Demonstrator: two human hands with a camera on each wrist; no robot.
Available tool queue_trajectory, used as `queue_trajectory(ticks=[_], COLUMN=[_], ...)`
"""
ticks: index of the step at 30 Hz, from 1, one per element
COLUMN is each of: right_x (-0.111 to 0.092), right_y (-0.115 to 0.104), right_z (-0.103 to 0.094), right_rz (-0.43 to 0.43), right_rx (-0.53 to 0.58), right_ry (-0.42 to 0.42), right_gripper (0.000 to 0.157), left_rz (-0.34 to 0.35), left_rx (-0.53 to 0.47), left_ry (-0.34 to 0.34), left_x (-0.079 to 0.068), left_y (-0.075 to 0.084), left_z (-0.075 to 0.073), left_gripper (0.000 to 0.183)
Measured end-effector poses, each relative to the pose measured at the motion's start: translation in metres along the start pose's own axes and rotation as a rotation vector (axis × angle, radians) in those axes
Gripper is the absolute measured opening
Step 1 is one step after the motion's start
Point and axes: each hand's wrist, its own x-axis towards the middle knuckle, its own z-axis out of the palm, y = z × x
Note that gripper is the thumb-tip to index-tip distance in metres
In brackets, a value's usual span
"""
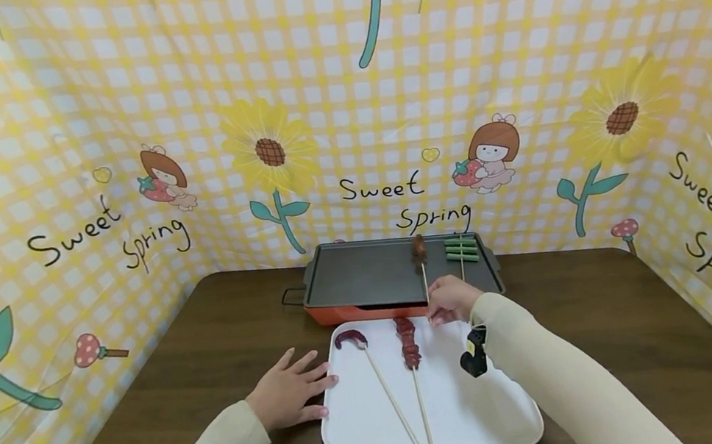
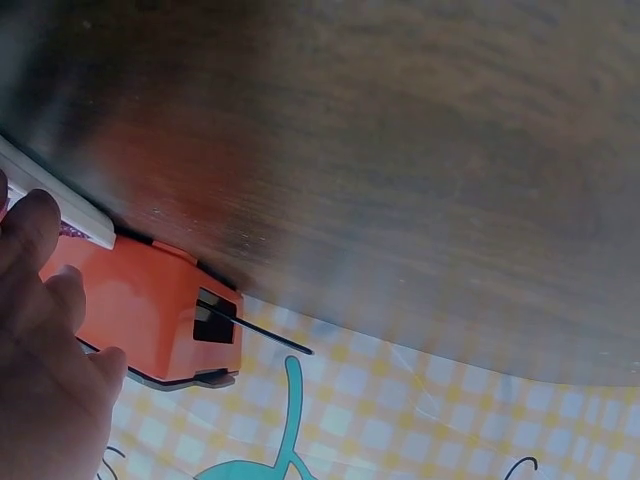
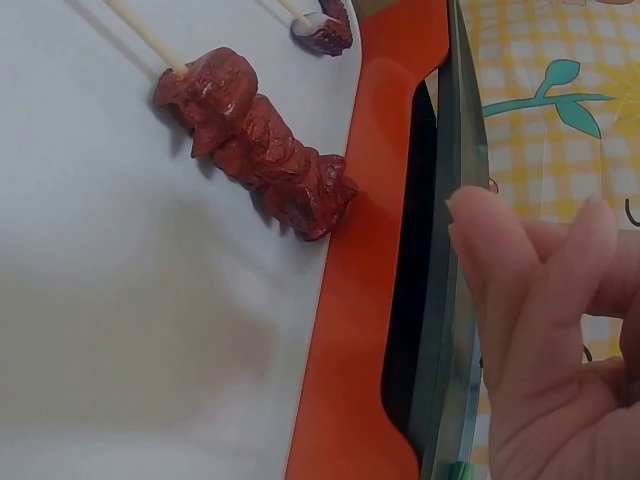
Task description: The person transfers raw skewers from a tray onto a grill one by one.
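My right hand (image 1: 451, 299) is at the front edge of the grill plate, its fingertips pinching the stick of a brown meat skewer (image 1: 420, 253), whose meat end is over the plate. The right wrist view shows the fingers (image 3: 505, 250) bent together, the stick hidden. My left hand (image 1: 288, 391) lies with spread fingers at the left edge of a white tray (image 1: 480, 421), fingertips on its rim. On the tray are a red meat skewer (image 1: 408, 345) and a dark, curled, tentacle-like skewer (image 1: 350, 338). A skewer of green pieces (image 1: 461, 249) lies on the plate's right side.
The grill (image 1: 362, 273) has a flat dark plate, an orange base (image 2: 140, 310) and a wire handle (image 1: 292, 296) at the left. It stands behind the tray on a dark wooden table (image 1: 211, 343). A checked cloth (image 1: 343, 120) hangs around the table.
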Motion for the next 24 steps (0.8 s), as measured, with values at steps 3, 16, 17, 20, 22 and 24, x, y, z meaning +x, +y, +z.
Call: queue_trajectory(ticks=[3, 16, 17, 20, 22, 24], right_x=[-0.0002, -0.0004, -0.0004, -0.0014, -0.0026, -0.0044], right_y=[0.0019, 0.0083, 0.0086, 0.0088, 0.0084, 0.0081], right_z=[-0.0002, 0.0009, 0.0008, 0.0005, 0.0006, 0.0007], right_rz=[0.007, -0.001, 0.000, -0.013, -0.026, -0.043], right_rx=[-0.009, -0.049, -0.049, -0.041, -0.041, -0.049], right_ry=[0.007, 0.015, 0.017, 0.011, 0.005, 0.002], right_gripper=[0.027, 0.016, 0.016, 0.020, 0.024, 0.010], left_rz=[0.002, 0.008, 0.008, 0.003, -0.001, -0.005], left_rx=[-0.006, 0.002, 0.001, 0.001, 0.001, -0.005], left_ry=[-0.002, -0.014, -0.013, -0.010, -0.010, -0.013], left_x=[0.0011, 0.0027, 0.0026, 0.0020, 0.0015, 0.0010], left_y=[0.0005, 0.0009, 0.0011, 0.0015, 0.0013, 0.0012], left_z=[0.0000, -0.0005, -0.0004, -0.0007, -0.0011, -0.0024], left_gripper=[0.058, 0.059, 0.059, 0.059, 0.059, 0.059])
